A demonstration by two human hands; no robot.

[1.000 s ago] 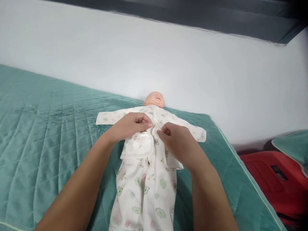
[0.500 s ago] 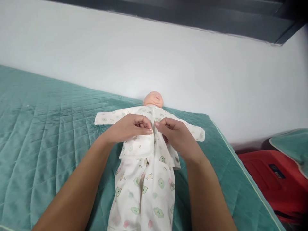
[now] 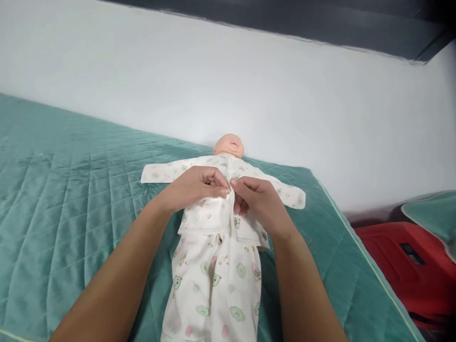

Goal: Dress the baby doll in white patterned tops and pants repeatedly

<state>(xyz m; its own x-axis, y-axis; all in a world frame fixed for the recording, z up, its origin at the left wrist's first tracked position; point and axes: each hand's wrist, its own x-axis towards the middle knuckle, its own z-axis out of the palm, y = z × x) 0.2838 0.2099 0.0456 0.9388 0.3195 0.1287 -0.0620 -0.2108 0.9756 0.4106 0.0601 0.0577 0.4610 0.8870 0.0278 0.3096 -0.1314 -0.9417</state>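
Doll (image 3: 220,230) is on its back on the green quilt (image 3: 71,228), right in front of you. Long axis runs away from you: head (image 3: 229,145) at the far end near the wall (image 3: 249,90), trousers (image 3: 213,294) pointing back at you, far end leaning slightly right. Sleeves stick out to both sides, across that axis, right one lower in view. Your left hand (image 3: 201,187) pinches the shirt (image 3: 204,221) at its front edge, thumb against fingers. Your right hand (image 3: 258,197) pinches the opposite edge, fingers curled, just beside the left. Shirt hangs apart below them.
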